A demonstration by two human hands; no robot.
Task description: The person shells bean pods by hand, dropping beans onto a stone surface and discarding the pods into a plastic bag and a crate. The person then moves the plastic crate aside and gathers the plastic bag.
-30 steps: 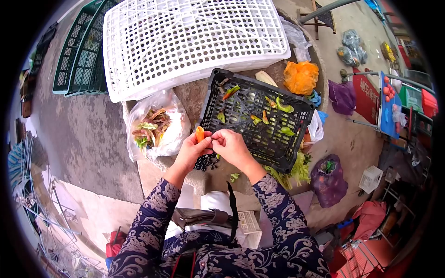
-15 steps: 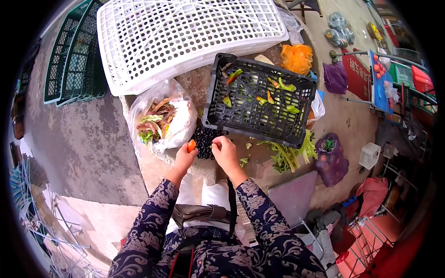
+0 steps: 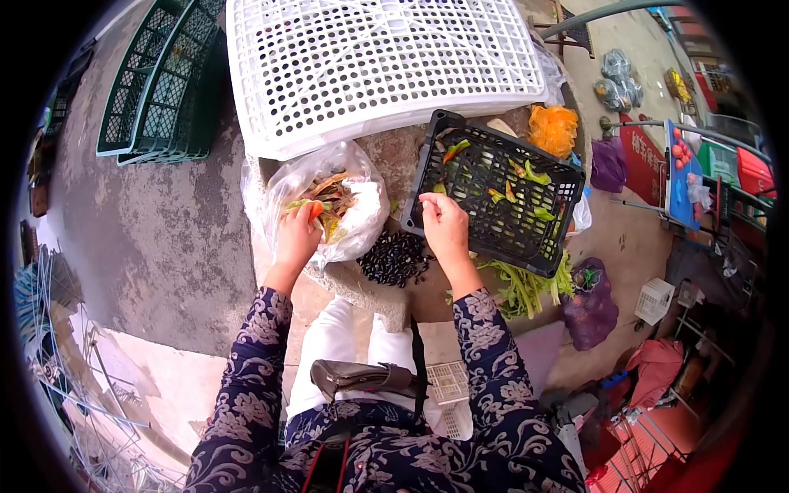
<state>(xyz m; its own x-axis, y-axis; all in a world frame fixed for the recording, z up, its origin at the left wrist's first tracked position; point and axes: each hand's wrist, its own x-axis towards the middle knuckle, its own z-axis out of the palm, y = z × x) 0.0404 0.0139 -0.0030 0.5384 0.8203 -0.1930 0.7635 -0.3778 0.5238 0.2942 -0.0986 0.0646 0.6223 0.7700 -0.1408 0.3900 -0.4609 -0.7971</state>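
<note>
My left hand (image 3: 297, 238) is over a clear plastic bag (image 3: 362, 177) of emptied, dry-looking bean pods (image 3: 333, 194). Its fingers are closed around an orange-red bean pod (image 3: 316, 210), partly hidden by the hand. At the near left edge of the black crate (image 3: 567, 175) is my right hand (image 3: 446, 226), its fingers curled together; whatever they may pinch is too small to make out. Several yellow-green and reddish bean pods (image 3: 537, 174) lie scattered in the crate. Between the hands, a heap of shiny black beans (image 3: 394, 259) rests on the stone surface.
Behind the bag stands a large upturned white crate (image 3: 378, 74). Green crates (image 3: 168, 90) are at far left. An orange bag (image 3: 552, 130) sits beyond the black crate, while leafy green stalks (image 3: 526, 287) and a purple net sack (image 3: 590, 308) lie to the right.
My left hand has moved from beside the beans to over the bag, carrying the orange-red pod. My right hand has gone up and right to the black crate. The view has shifted slightly.
</note>
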